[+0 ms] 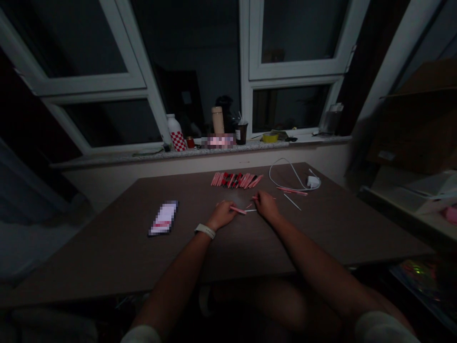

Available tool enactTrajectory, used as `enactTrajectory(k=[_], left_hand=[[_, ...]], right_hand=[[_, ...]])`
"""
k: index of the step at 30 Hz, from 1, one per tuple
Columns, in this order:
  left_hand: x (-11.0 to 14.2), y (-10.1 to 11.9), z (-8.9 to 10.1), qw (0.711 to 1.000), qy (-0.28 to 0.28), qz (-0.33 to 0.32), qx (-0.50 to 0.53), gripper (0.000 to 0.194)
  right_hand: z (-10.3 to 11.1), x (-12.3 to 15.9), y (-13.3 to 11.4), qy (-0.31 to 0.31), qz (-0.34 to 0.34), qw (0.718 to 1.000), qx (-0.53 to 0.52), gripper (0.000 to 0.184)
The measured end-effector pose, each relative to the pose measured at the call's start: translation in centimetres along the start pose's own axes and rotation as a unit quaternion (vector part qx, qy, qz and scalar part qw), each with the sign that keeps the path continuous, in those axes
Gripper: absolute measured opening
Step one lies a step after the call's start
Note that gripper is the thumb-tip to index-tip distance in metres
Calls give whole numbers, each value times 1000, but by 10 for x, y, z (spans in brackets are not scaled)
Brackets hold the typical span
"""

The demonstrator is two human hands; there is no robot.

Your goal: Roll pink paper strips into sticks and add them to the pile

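My left hand (223, 214), a pale band at its wrist, is closed around a slim pink pen barrel (238, 210) that points right. A thin white stick (251, 210), which looks like a pen refill, runs from the barrel's tip toward my right hand (267, 206). The fingers of that hand are pinched together at the stick's right end. A pink piece (254, 197) shows at its knuckles; whether it is gripped too I cannot tell. Between the hands a small pink bit (249, 206) lies on the dark table (228, 257).
Behind my hands lies a row of pink, red and black pens (236, 180). To the right are pink sticks (292, 191), a loose white stick (293, 202) and a white charger (313, 182) with its looped cable. A phone (163, 218) lies left. Bottles and a cup (241, 132) line the windowsill.
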State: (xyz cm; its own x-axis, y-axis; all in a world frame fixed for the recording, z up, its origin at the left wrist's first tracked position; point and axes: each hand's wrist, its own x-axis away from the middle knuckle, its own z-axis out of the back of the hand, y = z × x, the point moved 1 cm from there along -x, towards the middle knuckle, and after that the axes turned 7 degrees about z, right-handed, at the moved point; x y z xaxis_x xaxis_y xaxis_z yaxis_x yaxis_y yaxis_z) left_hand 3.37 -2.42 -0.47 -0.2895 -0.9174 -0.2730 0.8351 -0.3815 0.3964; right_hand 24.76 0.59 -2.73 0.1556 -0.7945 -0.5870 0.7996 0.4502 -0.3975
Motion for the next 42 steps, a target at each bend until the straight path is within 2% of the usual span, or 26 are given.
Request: enactTrajectory(k=[7, 16, 23, 29, 34, 42], left_hand=[[2, 0, 4, 1000, 18, 10, -1, 13], [1, 1, 2, 999, 16, 34, -1, 16], [4, 7, 9, 998, 44, 42, 22, 30], [0, 4, 6, 994, 61, 80, 49, 22], [1, 7, 6, 996, 61, 60, 35, 20], [4, 16, 16, 995, 89, 33, 0, 23]], right_hand=[[5, -1, 8, 30, -59, 995, -71, 7], [3, 2, 5, 2, 4, 998, -58, 4], [4, 2, 10, 23, -28, 995, -92, 9], [5, 2, 9, 13, -37, 995, -88, 12], [5, 1, 9, 11, -36, 996, -75, 14], [2, 2, 12, 11, -41, 996, -76, 15]])
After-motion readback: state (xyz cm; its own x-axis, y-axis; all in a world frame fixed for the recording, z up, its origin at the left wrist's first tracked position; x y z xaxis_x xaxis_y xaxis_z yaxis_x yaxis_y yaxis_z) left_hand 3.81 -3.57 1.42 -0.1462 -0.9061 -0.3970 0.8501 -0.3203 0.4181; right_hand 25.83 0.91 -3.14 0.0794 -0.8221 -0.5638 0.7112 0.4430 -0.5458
